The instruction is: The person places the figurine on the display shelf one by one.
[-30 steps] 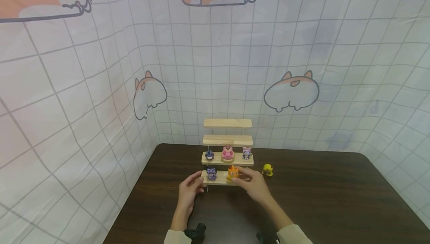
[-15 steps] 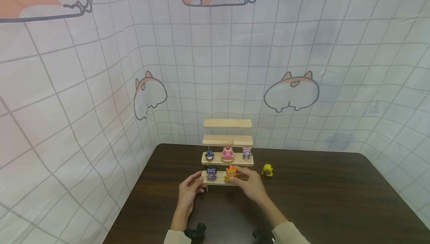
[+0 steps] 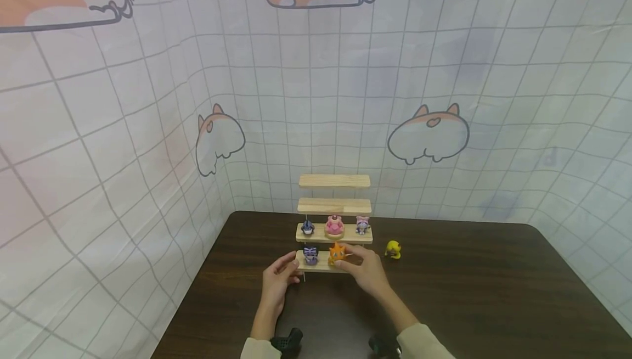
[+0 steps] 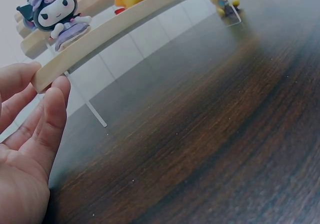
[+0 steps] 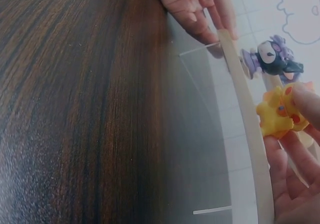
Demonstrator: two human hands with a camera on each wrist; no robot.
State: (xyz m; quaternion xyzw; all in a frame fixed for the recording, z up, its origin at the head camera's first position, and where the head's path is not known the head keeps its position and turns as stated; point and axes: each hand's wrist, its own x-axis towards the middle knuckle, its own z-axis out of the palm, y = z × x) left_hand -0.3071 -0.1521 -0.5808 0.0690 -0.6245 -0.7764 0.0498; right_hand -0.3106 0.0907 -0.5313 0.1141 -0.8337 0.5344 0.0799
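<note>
A small wooden tiered display shelf (image 3: 334, 207) stands on the dark table. My left hand (image 3: 277, 282) pinches the left end of its lowest board (image 4: 75, 58), fingers below and around the edge. My right hand (image 3: 369, 271) holds an orange-and-yellow figurine (image 3: 337, 254) between thumb and fingers, close over the middle of that board. In the right wrist view the thumb lies on the yellow figurine's (image 5: 276, 115) head. To its left on the same board stands a purple-and-black figurine (image 4: 56, 13) with a white face and a bow.
One board up stand a dark blue figurine (image 3: 308, 228), a pink one (image 3: 334, 227) and a pale purple one (image 3: 362, 225). A yellow figurine (image 3: 393, 250) sits on the table (image 3: 469, 282) right of the shelf. A printed curtain (image 3: 340, 101) hangs behind.
My right hand has shifted slightly left with the orange-and-yellow figurine, toward the middle of the lowest board. The left hand stays at the board's end.
</note>
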